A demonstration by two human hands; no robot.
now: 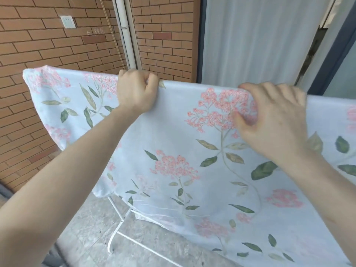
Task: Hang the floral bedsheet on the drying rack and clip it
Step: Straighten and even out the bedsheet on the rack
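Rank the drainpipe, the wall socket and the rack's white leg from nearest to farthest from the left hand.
From the left hand:
1. Drainpipe, on the wall just above it.
2. Wall socket, up and to the left on the bricks.
3. Rack's white leg, far below by the floor.

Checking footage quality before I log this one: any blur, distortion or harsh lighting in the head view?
Head view: even daylight, no glare; wide-angle bending curves the brick wall and the floral bedsheet top edge; right hand fingers slightly motion-blurred; left hand sharper.
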